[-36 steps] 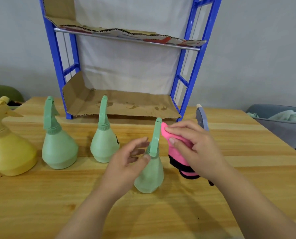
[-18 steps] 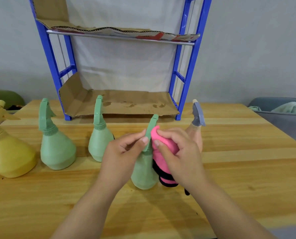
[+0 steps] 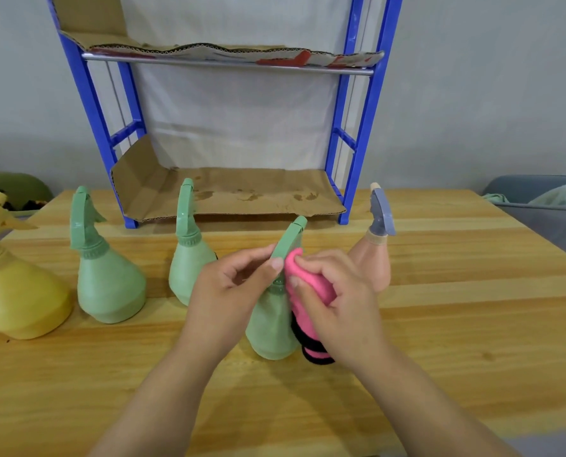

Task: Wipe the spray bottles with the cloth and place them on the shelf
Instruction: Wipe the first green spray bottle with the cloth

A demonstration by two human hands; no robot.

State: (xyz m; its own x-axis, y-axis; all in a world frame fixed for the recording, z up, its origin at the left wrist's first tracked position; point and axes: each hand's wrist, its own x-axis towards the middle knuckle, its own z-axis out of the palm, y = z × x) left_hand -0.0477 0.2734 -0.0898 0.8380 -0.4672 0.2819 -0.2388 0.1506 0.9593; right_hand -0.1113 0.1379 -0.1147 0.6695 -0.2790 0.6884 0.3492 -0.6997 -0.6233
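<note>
A small green spray bottle (image 3: 270, 328) stands tilted on the wooden table (image 3: 77, 390) in front of me. My left hand (image 3: 228, 291) pinches its spray head near the neck. My right hand (image 3: 337, 308) grips a pink and black cloth (image 3: 304, 275) and presses it against the bottle's right side. Two more green bottles (image 3: 108, 285) (image 3: 189, 262) and a yellow bottle (image 3: 17, 291) stand in a row to the left. Behind my right hand is a peach bottle with a grey-blue head (image 3: 375, 258). The blue shelf (image 3: 357, 153) stands at the back, lined with cardboard.
A grey bin (image 3: 538, 219) holding pale cloth sits past the table's right edge. A dark green object (image 3: 14, 186) lies behind the table at far left. The shelf's lower cardboard level (image 3: 235, 192) holds nothing.
My left hand closed from open fingers to a pinch on the spray head. The cloth slid down from the head's top to the bottle's neck and side. The bottle leans further right.
</note>
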